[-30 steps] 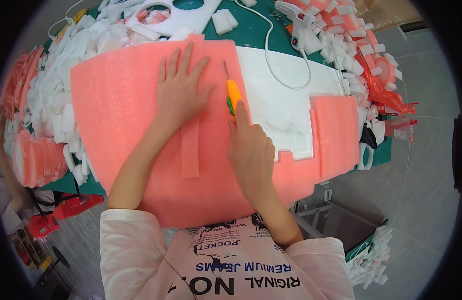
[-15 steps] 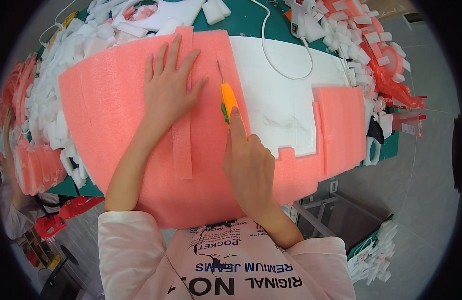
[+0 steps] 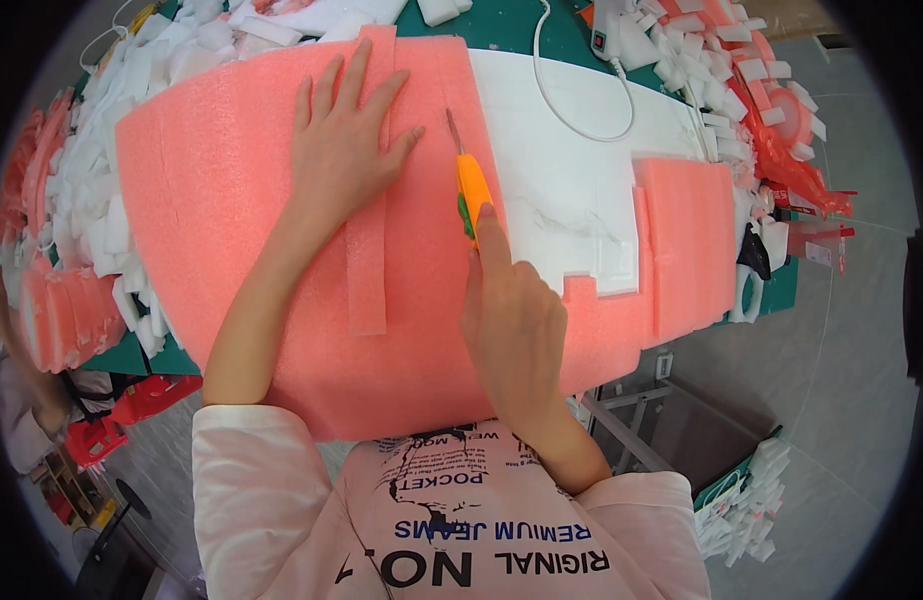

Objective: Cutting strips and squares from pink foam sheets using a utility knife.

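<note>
A large pink foam sheet point(image 3: 222, 200) covers the left and middle of the work surface. Lying lengthwise on it is a narrow pink foam strip point(image 3: 368, 285). My left hand point(image 3: 347, 150) presses flat across the strip and the sheet, fingers spread. In my right hand point(image 3: 517, 320) is an orange utility knife point(image 3: 472, 190) with a green slider, its index finger stretched along the handle. The thin blade is out and points away from me over the sheet, right of the strip; whether its tip touches the foam I cannot tell.
Right of the sheet lies a white board point(image 3: 572, 110), with a stack of pink foam pieces point(image 3: 690, 245) beside it. A white cable point(image 3: 545, 85) loops over the board. White foam offcuts point(image 3: 92, 170) heap at the left. Another person's arm point(image 3: 47, 400) shows at far left.
My right hand and the knife have shifted slightly to the right relative to the sheet. My left hand stays on the strip. The whole view has shifted a little.
</note>
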A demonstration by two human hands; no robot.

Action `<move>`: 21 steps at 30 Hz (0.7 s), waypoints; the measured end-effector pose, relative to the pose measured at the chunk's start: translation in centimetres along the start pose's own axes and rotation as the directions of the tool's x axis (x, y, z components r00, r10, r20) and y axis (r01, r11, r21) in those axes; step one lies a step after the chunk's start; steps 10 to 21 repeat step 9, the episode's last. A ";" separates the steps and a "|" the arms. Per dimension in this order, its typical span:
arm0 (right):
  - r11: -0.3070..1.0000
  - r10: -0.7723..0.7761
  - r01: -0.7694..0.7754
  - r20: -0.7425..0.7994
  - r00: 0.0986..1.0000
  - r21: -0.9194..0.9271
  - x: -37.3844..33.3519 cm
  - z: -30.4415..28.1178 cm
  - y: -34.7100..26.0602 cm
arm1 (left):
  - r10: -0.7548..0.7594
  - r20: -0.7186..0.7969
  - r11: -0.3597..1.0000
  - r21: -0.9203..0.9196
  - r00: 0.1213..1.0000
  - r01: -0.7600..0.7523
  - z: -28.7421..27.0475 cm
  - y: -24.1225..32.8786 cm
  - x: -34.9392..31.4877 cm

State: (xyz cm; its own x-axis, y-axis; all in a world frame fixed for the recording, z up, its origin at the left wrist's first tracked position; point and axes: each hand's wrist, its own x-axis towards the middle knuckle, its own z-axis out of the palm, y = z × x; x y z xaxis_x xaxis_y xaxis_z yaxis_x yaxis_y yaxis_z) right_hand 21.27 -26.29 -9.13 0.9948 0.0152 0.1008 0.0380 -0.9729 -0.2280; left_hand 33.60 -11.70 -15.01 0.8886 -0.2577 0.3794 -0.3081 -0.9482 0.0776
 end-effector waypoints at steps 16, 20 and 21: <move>0.997 0.022 -0.020 0.023 0.999 -0.075 -0.9 -0.1 -0.5 | 0.007 -0.026 1.000 0.003 1.000 -0.007 0.3 -0.1 0.0; 0.997 0.022 -0.020 0.023 0.999 -0.075 -0.9 -0.1 -0.5 | 0.007 -0.026 1.000 0.003 1.000 -0.007 0.3 -0.1 0.0; 0.997 0.022 -0.020 0.023 0.999 -0.075 -0.9 -0.1 -0.5 | 0.007 -0.026 1.000 0.003 1.000 -0.007 0.3 -0.1 0.0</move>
